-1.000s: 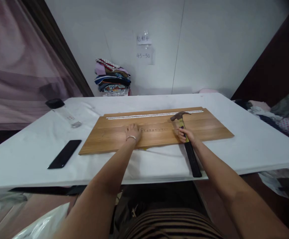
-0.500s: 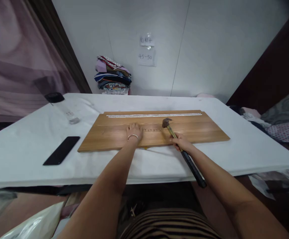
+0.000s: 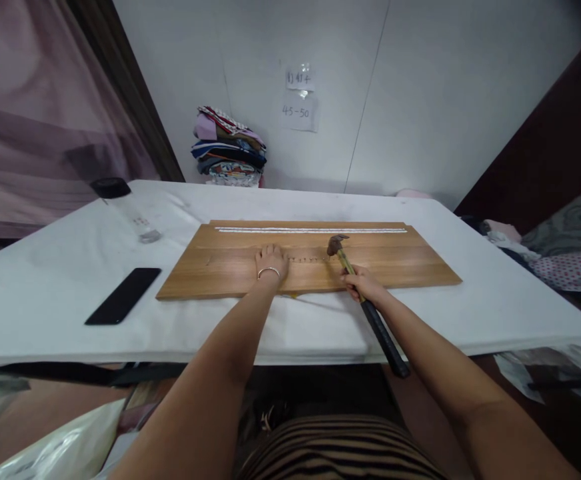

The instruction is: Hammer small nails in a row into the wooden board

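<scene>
Two hands engaged. Right hand [image 3: 364, 284] is closed round the hammer [image 3: 372, 316], its head at the right end of a row of nails [image 3: 305, 260]; contact cannot be told. Left hand [image 3: 272, 262] lies flat on the board [image 3: 390, 265], left of the row, nothing seen held. Board rests on the table [image 3: 315, 330]. Step, as judged: nail-driving. Next move calls for a square, controlled stroke.

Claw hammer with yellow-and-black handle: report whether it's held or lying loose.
Held: the bare right hand is wrapped around the claw hammer, on its handle's yellow part.
</scene>
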{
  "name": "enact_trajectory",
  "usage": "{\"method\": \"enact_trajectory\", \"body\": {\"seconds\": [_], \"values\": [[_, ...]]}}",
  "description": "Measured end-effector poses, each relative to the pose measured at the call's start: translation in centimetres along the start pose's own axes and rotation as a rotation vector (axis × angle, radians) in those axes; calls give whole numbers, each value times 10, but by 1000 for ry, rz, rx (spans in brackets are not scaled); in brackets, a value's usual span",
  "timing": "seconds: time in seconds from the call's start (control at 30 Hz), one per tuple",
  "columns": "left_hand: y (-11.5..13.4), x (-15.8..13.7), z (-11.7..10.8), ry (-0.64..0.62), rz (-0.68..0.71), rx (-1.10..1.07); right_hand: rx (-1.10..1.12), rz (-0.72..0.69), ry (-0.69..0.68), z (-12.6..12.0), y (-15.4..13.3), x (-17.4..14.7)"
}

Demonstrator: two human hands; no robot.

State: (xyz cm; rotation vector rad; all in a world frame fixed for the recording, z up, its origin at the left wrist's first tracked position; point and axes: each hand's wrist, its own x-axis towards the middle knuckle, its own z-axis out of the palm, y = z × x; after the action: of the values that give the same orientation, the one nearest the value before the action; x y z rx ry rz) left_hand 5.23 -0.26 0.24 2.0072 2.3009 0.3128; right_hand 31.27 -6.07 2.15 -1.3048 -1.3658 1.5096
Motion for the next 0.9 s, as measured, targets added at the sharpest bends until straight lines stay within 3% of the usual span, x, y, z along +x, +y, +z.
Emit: {"method": "enact_trajectory", "body": {"seconds": [0.9], "values": [[1, -1, 0, 1, -8, 15, -2, 8, -9, 5, 0, -1]]}}
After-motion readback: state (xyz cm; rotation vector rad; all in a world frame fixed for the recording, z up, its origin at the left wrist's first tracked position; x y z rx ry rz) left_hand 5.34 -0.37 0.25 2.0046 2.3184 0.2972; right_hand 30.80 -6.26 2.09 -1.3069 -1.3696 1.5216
